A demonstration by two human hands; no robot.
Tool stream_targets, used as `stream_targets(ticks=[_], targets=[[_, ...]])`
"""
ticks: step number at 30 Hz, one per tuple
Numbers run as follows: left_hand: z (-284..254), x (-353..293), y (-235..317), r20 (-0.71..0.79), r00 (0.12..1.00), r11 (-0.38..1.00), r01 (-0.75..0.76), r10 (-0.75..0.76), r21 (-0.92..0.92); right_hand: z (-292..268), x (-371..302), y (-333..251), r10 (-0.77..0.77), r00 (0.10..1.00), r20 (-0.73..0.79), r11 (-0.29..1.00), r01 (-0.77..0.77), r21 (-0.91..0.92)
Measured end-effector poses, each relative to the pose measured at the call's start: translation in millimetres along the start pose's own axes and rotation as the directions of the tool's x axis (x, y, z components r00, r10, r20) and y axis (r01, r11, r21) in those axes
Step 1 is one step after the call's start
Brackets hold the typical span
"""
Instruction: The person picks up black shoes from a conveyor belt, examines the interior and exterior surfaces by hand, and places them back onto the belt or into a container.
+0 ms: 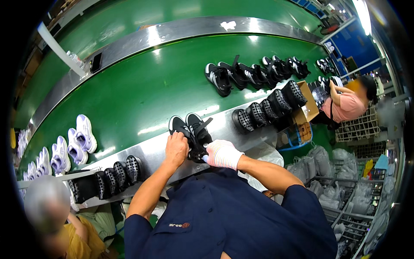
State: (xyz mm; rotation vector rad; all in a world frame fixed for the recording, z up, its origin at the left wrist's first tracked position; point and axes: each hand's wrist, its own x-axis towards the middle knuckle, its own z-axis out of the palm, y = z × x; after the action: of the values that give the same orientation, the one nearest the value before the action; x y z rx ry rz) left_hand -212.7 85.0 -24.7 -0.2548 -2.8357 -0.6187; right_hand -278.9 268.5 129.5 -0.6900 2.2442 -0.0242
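In front of me a pair of black sneakers with pale toe edges stands at the conveyor's near edge, toes pointing away. My bare left hand (176, 148) has its fingers curled on the opening of the left sneaker (177, 124). My right hand (222, 154), in a white and pink striped glove, grips the heel end of the right sneaker (198, 125). A black strap (203, 127) stands up loose from that right sneaker. The gloved fingertips are partly hidden against the shoe.
Black sneakers (220, 79) line the green belt (142, 97) at right, white and lilac ones (61, 155) at left. Black perforated forms (258, 115) stand on the metal ledge (224, 125) beside a cardboard box (307, 102). Two people (348, 103) work nearby. Racks (345, 190) hold plastic bags.
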Motion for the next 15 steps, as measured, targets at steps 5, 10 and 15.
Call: stream_targets(ticks=[5,10,15], targets=[[-11.1,16.6,-8.0,0.144,0.987,0.933,-0.008,0.065,-0.361,30.9,34.7,-23.2,-0.003,0.984,-0.18,1.0,0.002,-0.006],[-10.9,11.5,-36.9,0.266,0.962,0.887,0.169,-0.054,-0.43,101.9,72.7,-41.9,-0.069,0.912,-0.405,0.996,0.083,0.018],[-22.3,-6.7,-41.8,0.322,0.941,0.868,0.246,-0.106,-0.433,126.2,78.3,-44.7,-0.203,0.88,-0.429,0.978,0.159,-0.137]])
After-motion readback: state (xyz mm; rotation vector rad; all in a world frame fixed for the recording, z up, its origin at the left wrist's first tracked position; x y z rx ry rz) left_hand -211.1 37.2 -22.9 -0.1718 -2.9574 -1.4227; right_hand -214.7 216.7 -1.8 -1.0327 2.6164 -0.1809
